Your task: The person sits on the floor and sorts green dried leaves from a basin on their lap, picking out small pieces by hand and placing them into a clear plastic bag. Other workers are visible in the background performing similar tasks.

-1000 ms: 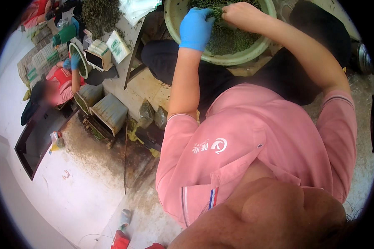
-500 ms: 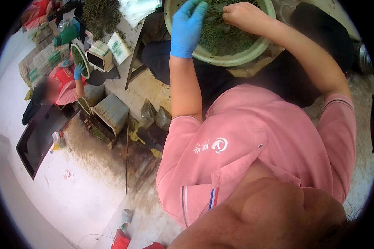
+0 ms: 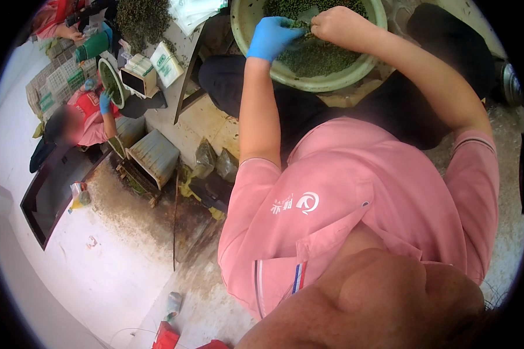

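Observation:
A wide pale green basin (image 3: 332,85) sits over my dark-trousered legs, with small round green berries (image 3: 326,58), like green peppercorns, spread inside it. Above it, my left hand (image 3: 275,38), in a blue glove, is closed with its fingertips pinched on a bit of green sprig (image 3: 299,25). My bare right hand (image 3: 340,26) is closed too, thumb and fingers pressed together just right of the gloved fingertips. Whatever lies within the right pinch is too small to make out. A pale patch of the basin's bottom shows between the berries near both hands.
To the left, a table (image 3: 186,58) bears a heap of dark green berries (image 3: 141,23) and stacked plastic bags (image 3: 195,13). A grey bin (image 3: 154,156) stands below it. Farther left, a co-worker (image 3: 90,119) in pink handles another green basin (image 3: 112,82). A metal container (image 3: 511,84) is at the right.
My left hand has come down and turned toward the right, its fingertips now beside the right hand's. The right hand has stayed almost in place. Another person's arm shows at the upper left.

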Tool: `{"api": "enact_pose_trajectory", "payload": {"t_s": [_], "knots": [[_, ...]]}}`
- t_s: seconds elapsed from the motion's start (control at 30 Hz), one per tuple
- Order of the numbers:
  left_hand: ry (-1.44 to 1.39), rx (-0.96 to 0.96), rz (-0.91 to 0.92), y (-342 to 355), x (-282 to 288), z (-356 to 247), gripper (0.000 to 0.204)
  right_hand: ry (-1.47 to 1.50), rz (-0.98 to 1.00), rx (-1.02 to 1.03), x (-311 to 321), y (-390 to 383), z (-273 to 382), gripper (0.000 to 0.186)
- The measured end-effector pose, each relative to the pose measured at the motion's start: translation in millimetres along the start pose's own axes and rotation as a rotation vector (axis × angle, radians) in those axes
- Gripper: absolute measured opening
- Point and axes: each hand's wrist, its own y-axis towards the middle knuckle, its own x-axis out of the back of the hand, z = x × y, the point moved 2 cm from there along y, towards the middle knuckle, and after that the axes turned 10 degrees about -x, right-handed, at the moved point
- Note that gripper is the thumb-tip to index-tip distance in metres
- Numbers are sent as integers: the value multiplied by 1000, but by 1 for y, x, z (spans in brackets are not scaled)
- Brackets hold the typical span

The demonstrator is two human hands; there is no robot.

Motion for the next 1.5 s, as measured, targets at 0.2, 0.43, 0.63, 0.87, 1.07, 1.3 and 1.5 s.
{"api": "enact_pose_trajectory", "payload": {"t_s": [0.2,0.43,0.63,0.87,1.07,1.3,1.5], "knots": [[690,-149,-71,4,7,-13,52,15,-45,-6,9,3,8,7],[246,-264,-126,-14,26,-13,50,37,201,-131,11,10,1,11],[743,-128,-48,14,0,-9,44,22,39,35,0,3,2,13],[159,-11,12,3,23,-13,47,27,-98,-18,13,5,3,11],[747,-84,-69,15,2,-18,47,34,-64,-27,20,7,3,10],[122,-439,-358,-12,12,-25,36,87,-30,-127,19,9,-4,7],[501,-648,-442,-37,-5,-35,25,128,16,-187,18,11,-10,2]]}}
